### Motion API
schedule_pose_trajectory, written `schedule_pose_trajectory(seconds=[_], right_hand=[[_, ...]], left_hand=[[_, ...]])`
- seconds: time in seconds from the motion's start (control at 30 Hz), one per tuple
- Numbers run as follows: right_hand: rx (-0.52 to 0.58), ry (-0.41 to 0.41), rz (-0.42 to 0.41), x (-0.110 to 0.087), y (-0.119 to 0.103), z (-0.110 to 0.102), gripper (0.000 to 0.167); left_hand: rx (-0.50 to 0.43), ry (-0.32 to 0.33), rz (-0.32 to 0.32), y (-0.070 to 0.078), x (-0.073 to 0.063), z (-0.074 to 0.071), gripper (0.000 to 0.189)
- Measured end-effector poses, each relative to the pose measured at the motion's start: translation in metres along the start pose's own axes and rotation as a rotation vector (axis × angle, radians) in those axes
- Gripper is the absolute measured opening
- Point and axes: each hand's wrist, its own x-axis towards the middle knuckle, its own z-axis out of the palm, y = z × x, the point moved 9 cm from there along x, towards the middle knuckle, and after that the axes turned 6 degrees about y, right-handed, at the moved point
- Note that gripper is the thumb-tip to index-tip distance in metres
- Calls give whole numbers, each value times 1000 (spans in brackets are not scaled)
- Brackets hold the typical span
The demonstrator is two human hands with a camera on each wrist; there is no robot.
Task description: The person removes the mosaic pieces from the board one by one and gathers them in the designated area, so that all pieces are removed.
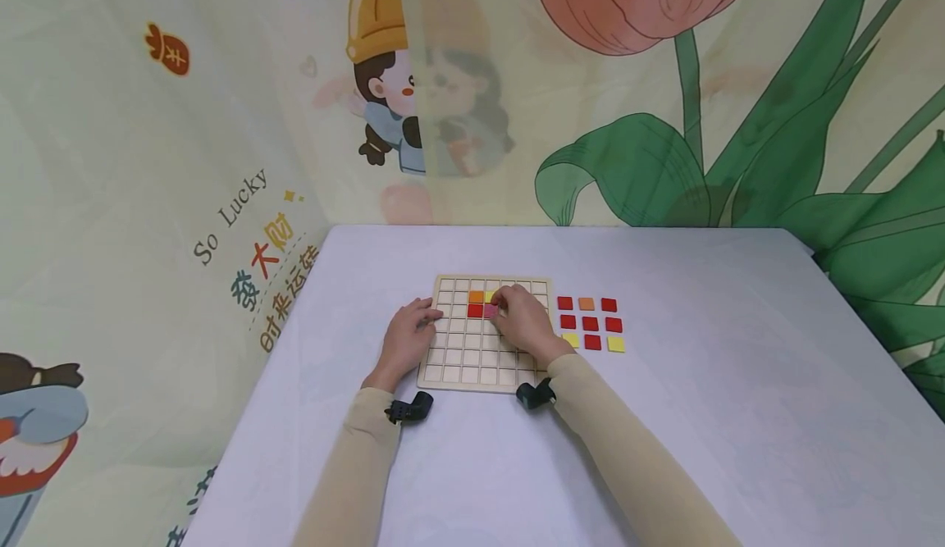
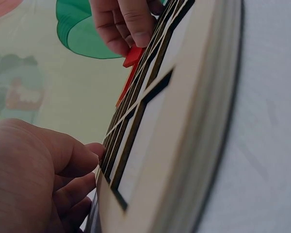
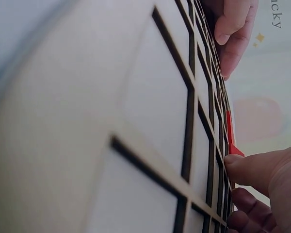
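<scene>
At the centre of the head frame, the right hand (image 1: 526,320) pinches a thin, flat red tile (image 2: 133,57) between thumb and fingertips, over the upper middle of a pale wooden grid board (image 1: 472,357). The left hand (image 1: 407,336), its fingers loosely bent, touches the board's left edge. Smooth square loose tiles (image 1: 589,324), red, orange and yellow, lie right of centre on a smooth white tabletop (image 1: 738,342).

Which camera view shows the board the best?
The head view: nearly the whole board appears from above, though the right hand hides some of it. Both wrist views show only part, close up and steeply slanted; the left one also shows its thickness.
</scene>
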Motion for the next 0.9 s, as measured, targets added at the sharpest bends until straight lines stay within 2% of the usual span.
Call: schedule_pose_trajectory(seconds=[0.47,0.67,0.9], right_hand=[[-3,31,-83,-1,-7,1,26],[-12,38,-63,-4,-3,2,31],[61,46,-28,-12,3,-7,33]], left_hand=[[-20,8,-4,0,-1,-1,27],[-11,4,-11,0,-1,0,27],[-6,2,-8,0,0,0,27]])
